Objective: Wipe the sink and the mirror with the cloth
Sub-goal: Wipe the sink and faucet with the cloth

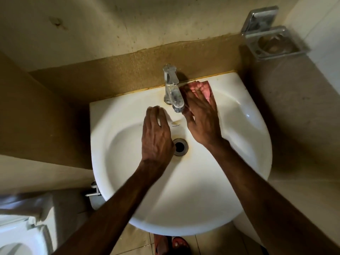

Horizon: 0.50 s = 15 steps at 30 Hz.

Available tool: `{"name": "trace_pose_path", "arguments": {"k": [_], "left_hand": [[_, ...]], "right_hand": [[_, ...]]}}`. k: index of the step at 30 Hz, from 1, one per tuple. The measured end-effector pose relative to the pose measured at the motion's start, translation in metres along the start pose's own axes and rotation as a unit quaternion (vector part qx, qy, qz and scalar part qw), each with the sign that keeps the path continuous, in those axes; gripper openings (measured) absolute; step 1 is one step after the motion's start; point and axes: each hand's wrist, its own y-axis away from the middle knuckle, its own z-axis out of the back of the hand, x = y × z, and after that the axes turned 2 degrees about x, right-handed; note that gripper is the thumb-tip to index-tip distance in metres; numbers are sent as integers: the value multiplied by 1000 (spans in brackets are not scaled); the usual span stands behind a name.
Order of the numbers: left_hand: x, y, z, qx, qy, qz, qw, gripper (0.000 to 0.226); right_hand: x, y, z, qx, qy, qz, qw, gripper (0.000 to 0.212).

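Two hands in a white sink, one pressing a pink cloth by the tap.

A white toilet (18, 236) peeks in at 8 o'clock of the view. The white sink (248, 126) is round in front and flat at the back, with yellow-brown stains round its drain (179, 146) and along its back edge. The left hand (156, 137) lies at 10 o'clock from the drain, fingers straight, holding nothing, fingertips up by the back of the bowl. The shiny tap (173, 89) stands at 12 o'clock. The pink cloth (202, 87), bumpy and folded, sits on the sink's back ledge at 1 o'clock, just beside the tap. The right hand (200, 118) presses flat on it, fingers straight. A metal soap dish (272, 43) hangs on the wall at 2 o'clock.
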Motion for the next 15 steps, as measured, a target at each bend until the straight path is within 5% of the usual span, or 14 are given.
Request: {"name": "trace_pose_path", "arguments": {"k": [12, 15], "left_hand": [[39, -22, 27, -4, 114, -47, 992, 73], [49, -30, 35, -51, 182, -32, 982, 46]], "right_hand": [[31, 52, -17, -21, -81, 44, 995, 43], [52, 49, -27, -12, -34, 89, 995, 46]]}}
